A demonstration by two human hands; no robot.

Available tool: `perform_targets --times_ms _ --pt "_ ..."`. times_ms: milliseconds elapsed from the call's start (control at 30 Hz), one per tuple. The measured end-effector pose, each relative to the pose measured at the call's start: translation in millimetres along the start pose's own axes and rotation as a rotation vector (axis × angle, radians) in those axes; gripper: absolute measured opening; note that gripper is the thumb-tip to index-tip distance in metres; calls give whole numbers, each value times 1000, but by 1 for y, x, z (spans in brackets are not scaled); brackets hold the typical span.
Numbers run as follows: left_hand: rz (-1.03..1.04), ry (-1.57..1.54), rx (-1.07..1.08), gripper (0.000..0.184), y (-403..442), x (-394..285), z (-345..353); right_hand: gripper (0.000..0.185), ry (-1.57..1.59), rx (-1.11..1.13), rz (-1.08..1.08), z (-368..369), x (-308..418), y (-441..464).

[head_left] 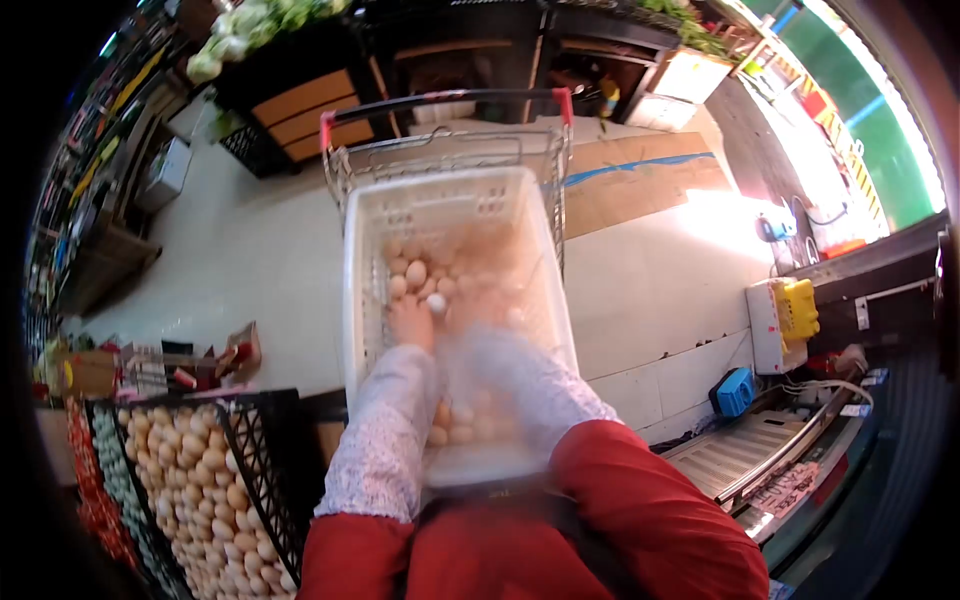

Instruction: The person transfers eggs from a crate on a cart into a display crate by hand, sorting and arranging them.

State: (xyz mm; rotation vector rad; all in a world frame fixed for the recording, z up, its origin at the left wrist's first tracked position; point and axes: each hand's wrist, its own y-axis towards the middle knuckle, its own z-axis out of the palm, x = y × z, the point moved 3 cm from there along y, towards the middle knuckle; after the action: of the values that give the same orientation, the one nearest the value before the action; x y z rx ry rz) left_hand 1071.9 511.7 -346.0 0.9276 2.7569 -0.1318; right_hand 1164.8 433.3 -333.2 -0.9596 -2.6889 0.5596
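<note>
A white plastic basket (357,260) with brown eggs (415,273) in it sits on a shopping cart (440,143). Both my arms reach down into it, in red sleeves with pale speckled cuffs. My left hand (411,323) lies on the eggs at the basket's left side, fingers pointing forward and apart, with no egg clearly gripped. Beside it, my right hand (478,312) is also among the eggs, but a hazy blur hides its fingers. A paler egg (436,302) shows between the two hands. More eggs (462,424) lie at the near end, under my forearms.
At the lower left a black crate (262,440) is full of eggs. Vegetables (255,25) top a dark stand at the back. Flattened cardboard (640,180) covers floor at the right. A metal-topped platform (745,450) and a blue device (733,392) are at the lower right.
</note>
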Motion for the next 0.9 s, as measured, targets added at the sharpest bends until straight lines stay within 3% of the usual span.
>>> perform_targets --times_ms 67,167,233,400,533,633,700,733,800,900 --pt "138 362 -38 19 -1 6 21 34 3 -50 -24 -5 0 -4" --pt "50 439 66 22 3 -4 10 36 -38 -85 -5 -30 0 -15" --pt "25 434 71 22 5 -9 7 38 -64 33 -102 -17 0 -3" --pt "-91 391 95 22 4 -2 22 35 95 -26 -47 -15 -5 -11" --pt "-50 385 88 23 7 4 20 31 221 -6 -15 -12 -5 -14" --pt "-86 365 269 26 9 -4 -3 31 246 -63 -53 4 -8 -9" --pt "48 385 446 33 8 -9 -16 31 251 -46 -27 8 -9 -10" --pt "44 387 444 33 10 -6 -13 31 252 -37 -15 8 -9 -11" --pt "20 319 525 53 13 -3 -10 32 257 -24 5 9 -9 -11" --pt "-10 220 488 60 9 -3 -17 32 270 -22 13 12 -10 -10"
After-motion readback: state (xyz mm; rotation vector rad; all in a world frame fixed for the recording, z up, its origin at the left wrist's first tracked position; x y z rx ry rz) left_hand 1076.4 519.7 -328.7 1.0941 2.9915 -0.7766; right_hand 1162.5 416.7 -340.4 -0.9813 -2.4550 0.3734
